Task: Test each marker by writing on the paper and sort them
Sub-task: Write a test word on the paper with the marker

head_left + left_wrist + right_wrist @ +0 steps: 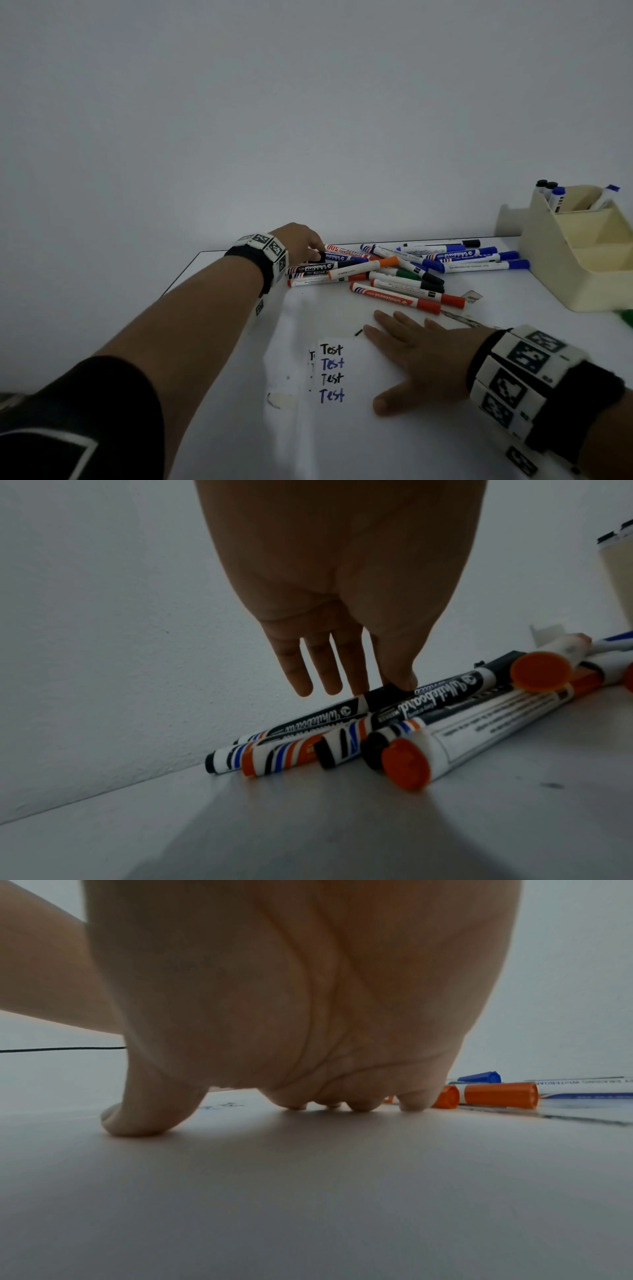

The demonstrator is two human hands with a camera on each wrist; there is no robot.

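Reaching far forward, the left hand [346, 593] touches with straight fingers, gripping nothing, a black marker [377, 699] lying crosswise under its fingertips, while the right hand [424, 359] rests flat on the paper [346, 404], nearer the person.

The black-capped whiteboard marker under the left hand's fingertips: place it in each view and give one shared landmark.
Head: black-capped whiteboard marker at the pile's left end, under the left hand.
Left wrist: centre, cap touched by thumb and fingertips.
Right wrist: not in view.
Landmark: orange-capped white marker, head, left wrist.
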